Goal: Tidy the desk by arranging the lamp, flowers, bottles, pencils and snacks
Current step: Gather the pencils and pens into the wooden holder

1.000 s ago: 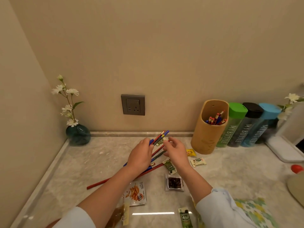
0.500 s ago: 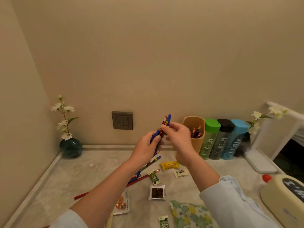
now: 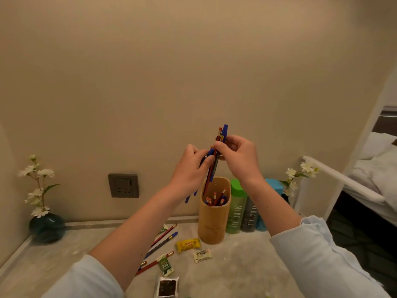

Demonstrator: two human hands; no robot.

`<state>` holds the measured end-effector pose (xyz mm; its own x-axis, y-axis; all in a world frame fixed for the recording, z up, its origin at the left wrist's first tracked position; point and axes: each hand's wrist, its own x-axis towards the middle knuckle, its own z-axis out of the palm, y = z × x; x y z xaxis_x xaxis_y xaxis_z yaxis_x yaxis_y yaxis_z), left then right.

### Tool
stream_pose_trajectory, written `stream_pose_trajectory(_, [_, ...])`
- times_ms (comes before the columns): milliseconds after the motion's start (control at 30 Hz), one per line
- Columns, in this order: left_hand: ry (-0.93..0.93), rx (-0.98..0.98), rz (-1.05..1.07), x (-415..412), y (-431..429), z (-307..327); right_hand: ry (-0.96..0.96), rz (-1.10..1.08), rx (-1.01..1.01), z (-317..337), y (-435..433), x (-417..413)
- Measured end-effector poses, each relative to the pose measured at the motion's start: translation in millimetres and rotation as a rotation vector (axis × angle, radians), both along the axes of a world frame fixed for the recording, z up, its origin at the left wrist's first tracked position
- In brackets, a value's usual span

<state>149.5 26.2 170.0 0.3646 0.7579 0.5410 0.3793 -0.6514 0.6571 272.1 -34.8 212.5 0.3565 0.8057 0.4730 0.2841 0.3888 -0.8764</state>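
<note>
Both hands hold a bundle of red and blue pencils (image 3: 217,153) nearly upright above the tan pencil holder (image 3: 213,220), its lower tips at the holder's mouth. My left hand (image 3: 191,168) grips the bundle's middle from the left, and my right hand (image 3: 238,158) pinches it near the top. Several pencils stand inside the holder. More loose pencils (image 3: 163,239) lie on the desk (image 3: 236,267) beside small snack packets: yellow (image 3: 188,244), white (image 3: 202,255), green (image 3: 165,265) and a clear one with dark filling (image 3: 167,287).
Green (image 3: 235,208), dark (image 3: 249,218) and blue (image 3: 272,186) bottles stand in a row right of the holder. A teal vase with white flowers (image 3: 46,226) sits in the left corner; another flower sprig (image 3: 298,175) is at the right. A wall socket (image 3: 123,185) is behind.
Both hands lifted the pencil bundle off the desk, turned it upright and carried it right, over the holder. The view has tilted upward.
</note>
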Motion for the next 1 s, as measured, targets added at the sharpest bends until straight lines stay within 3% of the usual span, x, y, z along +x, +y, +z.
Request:
stream_pose_trajectory(300, [-0.060,-0.028,-0.071,38,20,2,0.002,-0.077,0.038,-11,18,36])
stream_pose_trajectory(867, [0.270,-0.216,-0.092,30,46,-90,-0.226,-0.086,-0.238,-125,45,40])
stream_pose_trajectory(1000, [0.198,-0.268,-0.046,25,44,-98,-0.203,-0.064,-0.291,-141,43,38])
